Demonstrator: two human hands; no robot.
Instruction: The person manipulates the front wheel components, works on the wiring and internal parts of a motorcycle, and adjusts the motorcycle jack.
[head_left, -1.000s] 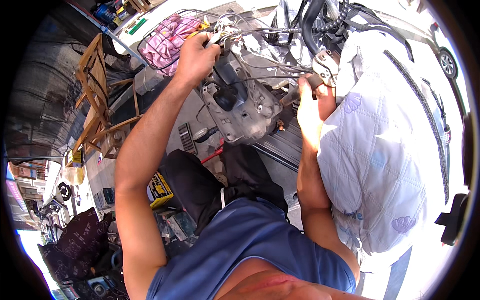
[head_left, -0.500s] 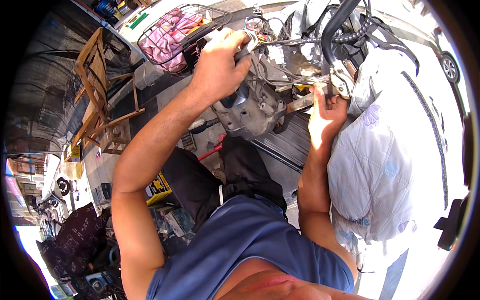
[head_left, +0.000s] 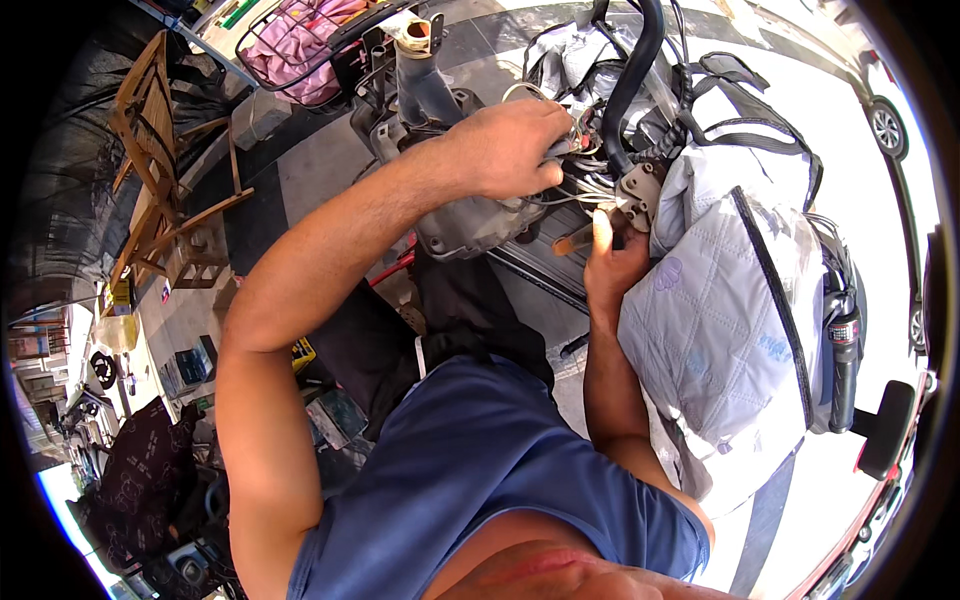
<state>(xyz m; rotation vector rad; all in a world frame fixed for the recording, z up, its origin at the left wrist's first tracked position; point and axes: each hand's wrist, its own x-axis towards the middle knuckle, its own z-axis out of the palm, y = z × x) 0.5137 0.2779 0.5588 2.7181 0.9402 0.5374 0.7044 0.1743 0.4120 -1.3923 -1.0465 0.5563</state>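
Observation:
My left hand [head_left: 515,150] is closed on a bundle of wires [head_left: 580,145] with small connectors, above the scooter's dusty plastic housing [head_left: 470,232]. Lower and to the right, my right hand [head_left: 616,265] has its thumb raised and its fingers curled, partly hidden under pale cables [head_left: 595,193]. It lies just below a metal bracket [head_left: 638,195] with holes, at the base of a black curved handlebar [head_left: 637,85]. A tan-brown piece [head_left: 573,241] shows beside the right thumb; I cannot tell whether the hand holds it.
A quilted pale cover [head_left: 710,330] hangs close on the right. A grey upright tube [head_left: 420,85] stands behind my left forearm. Farther left are a wire basket [head_left: 262,55] with pink cloth and a wooden chair [head_left: 150,150]. A car wheel [head_left: 886,131] shows far right.
My left hand has moved right and down with the wires, nearer my right hand. The grey upright tube has come into sight. The view has shifted, and the handlebar and cover appear farther left.

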